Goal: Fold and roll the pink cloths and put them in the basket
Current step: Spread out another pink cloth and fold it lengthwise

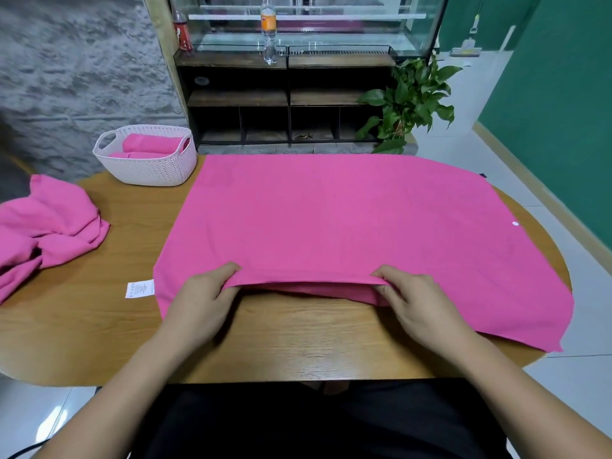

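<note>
We have pink rolls (150, 144) already lying inside the basket (155, 173), at least two, so part of the job is done; right of the basket and nearer to us, one pink cloth (331, 220) lies spread flat on the counter (281, 342), not yet rolled; our left hand (202, 299) and right hand (417, 299) each pinch its near hem and lift it a little, the first fold by our reckoning; left of the basket a crumpled pink heap (49, 226) waits untouched; so folding, rolling and loading remain for these; the basket's wall hides any rolls beneath; the heap is cut off by the frame, so its count escapes us; our fingertips vanish under the hem.
</note>
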Motion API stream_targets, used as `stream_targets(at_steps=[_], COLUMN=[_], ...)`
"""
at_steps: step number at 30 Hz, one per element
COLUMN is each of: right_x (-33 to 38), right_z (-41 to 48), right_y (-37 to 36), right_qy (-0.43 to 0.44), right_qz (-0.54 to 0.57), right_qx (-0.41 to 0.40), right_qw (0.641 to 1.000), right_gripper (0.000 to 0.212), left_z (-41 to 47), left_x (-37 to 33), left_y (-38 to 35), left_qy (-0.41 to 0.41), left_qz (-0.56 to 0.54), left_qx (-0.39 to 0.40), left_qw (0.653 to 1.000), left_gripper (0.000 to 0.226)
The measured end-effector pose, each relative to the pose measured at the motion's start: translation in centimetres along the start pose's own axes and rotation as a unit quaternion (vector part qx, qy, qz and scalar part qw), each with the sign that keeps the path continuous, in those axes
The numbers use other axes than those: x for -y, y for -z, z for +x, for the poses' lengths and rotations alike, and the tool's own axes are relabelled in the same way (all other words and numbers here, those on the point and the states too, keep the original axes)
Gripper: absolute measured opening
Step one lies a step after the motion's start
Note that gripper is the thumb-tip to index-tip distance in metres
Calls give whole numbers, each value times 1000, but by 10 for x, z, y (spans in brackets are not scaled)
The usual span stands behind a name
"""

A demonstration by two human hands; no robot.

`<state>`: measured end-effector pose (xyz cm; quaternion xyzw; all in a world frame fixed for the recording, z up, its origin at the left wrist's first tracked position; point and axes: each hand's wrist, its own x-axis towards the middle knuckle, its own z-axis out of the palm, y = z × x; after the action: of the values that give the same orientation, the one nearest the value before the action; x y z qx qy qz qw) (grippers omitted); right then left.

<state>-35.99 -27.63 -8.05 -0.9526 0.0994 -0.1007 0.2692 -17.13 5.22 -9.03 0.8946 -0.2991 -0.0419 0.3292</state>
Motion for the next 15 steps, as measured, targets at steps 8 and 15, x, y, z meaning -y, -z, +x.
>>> stream_targets(at_steps=[8, 15], right_x=[11, 7], right_z=[6, 47], right_y=[39, 47], right_qy=[-26, 34], right_qz=[212, 90], right_qx=[244, 90], right_qw=[946, 991], right_gripper=[34, 41], left_z=[8, 49], left_x=[-17, -17], left_y=[27, 42], left_qy=[134, 57], left_qz=[-125, -21], left_qx=[235, 174], left_qw=[954, 983], left_gripper=[47, 52])
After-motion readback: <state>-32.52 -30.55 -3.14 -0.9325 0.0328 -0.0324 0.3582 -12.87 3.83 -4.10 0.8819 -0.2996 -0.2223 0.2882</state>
